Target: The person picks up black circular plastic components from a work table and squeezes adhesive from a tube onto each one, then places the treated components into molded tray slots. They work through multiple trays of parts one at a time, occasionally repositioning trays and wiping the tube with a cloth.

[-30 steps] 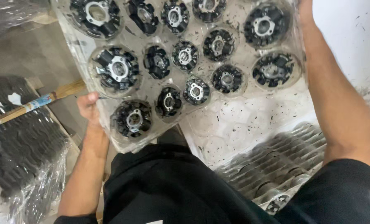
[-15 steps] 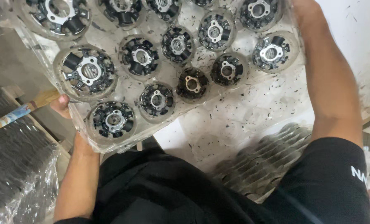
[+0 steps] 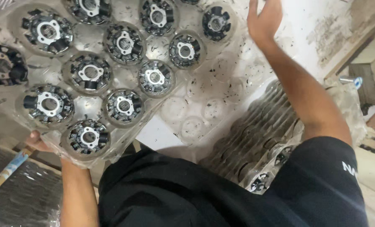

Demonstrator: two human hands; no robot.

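My left hand [image 3: 38, 141] grips the near left corner of a clear plastic tray [image 3: 91, 107], fingers tucked under its edge so that only the knuckles and a bit of thumb show; it is closed on the rim. The tray stretches away from that hand, up and to the right, tilted, with round pockets holding dark metal discs [image 3: 123, 105] with pale centres. The disc [image 3: 88, 137] closest to my left hand sits just to its right, in the corner pocket.

My right hand [image 3: 265, 19] is up at the far right of the tray, fingers loosely spread, palm turned toward the tray's edge; I cannot tell whether it touches the plastic or only hovers beside it. Below and left of that hand lies a second, empty clear tray [image 3: 204, 109], its pockets speckled with dark flecks, resting on the white desk [image 3: 297, 25].

Under my right forearm sits a stack of ribbed grey trays wrapped in film [image 3: 259, 134]. Below my left hand, a wooden handle with blue tape [image 3: 9, 168] lies beside a dark wrapped bundle [image 3: 23, 197].
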